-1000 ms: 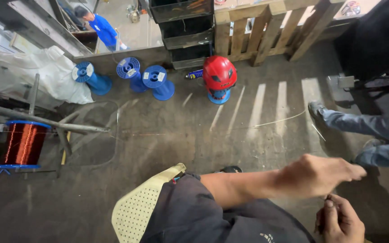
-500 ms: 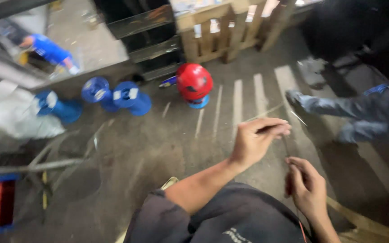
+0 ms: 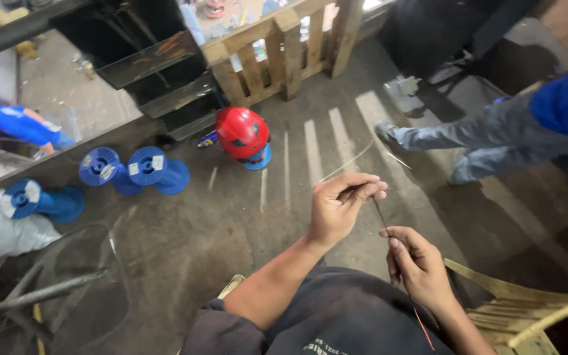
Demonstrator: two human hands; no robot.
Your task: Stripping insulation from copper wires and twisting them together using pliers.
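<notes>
Both hands pinch 1 thin wire (image 3: 379, 213) above the floor (image 3: 231, 230). The left hand (image 3: 342, 209) is clenched on its upper end; the right hand (image 3: 417, 263) grips it lower, just below. A red helmet (image 3: 242, 133) and 3 blue spools (image 3: 147, 167) lie well apart beyond.

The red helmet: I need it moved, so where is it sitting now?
In the head view, the red helmet sits on the floor, upper centre-left, before the wooden pallet and right of the blue spools.
</notes>
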